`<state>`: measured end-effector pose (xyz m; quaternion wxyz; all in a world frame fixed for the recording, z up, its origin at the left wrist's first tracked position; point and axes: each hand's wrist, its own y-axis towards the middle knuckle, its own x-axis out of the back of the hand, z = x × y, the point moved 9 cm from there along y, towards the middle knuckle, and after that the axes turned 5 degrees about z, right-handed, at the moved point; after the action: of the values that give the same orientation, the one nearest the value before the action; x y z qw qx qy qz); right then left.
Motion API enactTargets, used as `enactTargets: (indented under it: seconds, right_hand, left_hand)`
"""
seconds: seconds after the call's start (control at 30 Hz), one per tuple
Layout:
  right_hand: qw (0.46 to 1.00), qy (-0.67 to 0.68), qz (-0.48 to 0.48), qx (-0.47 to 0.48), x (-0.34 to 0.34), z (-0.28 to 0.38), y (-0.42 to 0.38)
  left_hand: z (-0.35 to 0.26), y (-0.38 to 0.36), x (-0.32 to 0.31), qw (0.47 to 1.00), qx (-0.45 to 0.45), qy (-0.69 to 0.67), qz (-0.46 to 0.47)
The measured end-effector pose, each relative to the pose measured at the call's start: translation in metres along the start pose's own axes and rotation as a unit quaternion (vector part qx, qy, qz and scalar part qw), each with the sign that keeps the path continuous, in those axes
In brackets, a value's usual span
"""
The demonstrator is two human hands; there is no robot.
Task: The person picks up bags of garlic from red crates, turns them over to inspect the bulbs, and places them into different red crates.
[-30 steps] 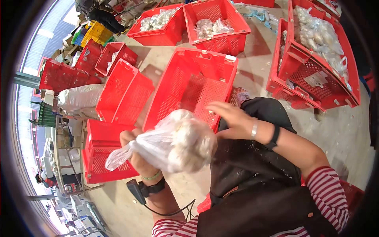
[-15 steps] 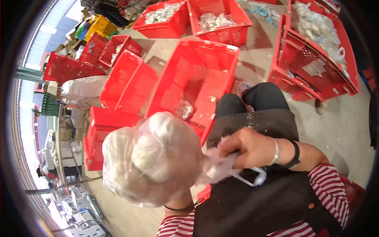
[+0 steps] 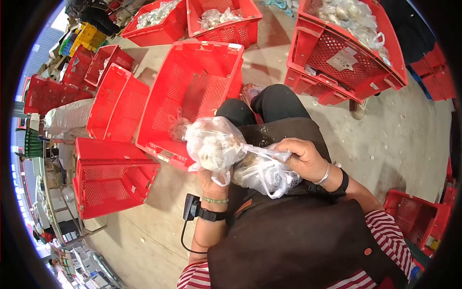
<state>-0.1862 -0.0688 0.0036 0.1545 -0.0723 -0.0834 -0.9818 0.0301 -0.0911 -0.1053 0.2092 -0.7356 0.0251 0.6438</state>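
A clear plastic bag of pale bulbs (image 3: 215, 144), which look like garlic, rests on my left hand (image 3: 213, 185). That hand supports the bag from below, its fingers mostly hidden behind the plastic. My right hand (image 3: 303, 158) pinches the bag's stretched, twisted neck (image 3: 262, 151). Directly beneath the neck, a second filled plastic bag (image 3: 269, 176) with white loop handles lies on my lap, over the dark apron (image 3: 288, 231). Just beyond my left hand stands a large red crate (image 3: 202, 96) with a small filled bag (image 3: 179, 129) inside.
Red crates (image 3: 224, 29) with bagged goods stand ahead. Stacked crates (image 3: 346, 58) at right hold more bags. More red crates (image 3: 113, 178) line the left side, near a big white sack (image 3: 70, 115). Another red crate (image 3: 414, 216) sits behind my right elbow.
The held bag has dropped away from the camera towards my lap, uncovering my left hand and the second bag. My view has swung right, so the crates appear further left.
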Motion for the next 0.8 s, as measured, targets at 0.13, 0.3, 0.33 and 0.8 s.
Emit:
enactTargets:
  seconds: [0.13,0.3,0.33,0.8]
  right_hand:
    - [0.995,-0.077,0.034,-0.047,-0.006,0.014,0.014]
    - [0.984,-0.149,0.088,-0.033,-0.013,0.005,0.033]
    - [0.988,-0.085,0.099,-0.077,-0.015,-0.004,0.036]
    - [0.868,0.419,0.04,-0.262,-0.019,-0.064,0.037]
  left_hand:
    - [0.002,0.003,-0.01,0.999,0.007,-0.031,0.003]
    - [-0.019,0.002,-0.05,0.966,-0.087,0.233,-0.074]
    - [-0.037,0.0,-0.055,0.935,-0.105,0.332,-0.064]
    - [-0.041,0.045,-0.07,0.855,-0.037,0.515,-0.047]
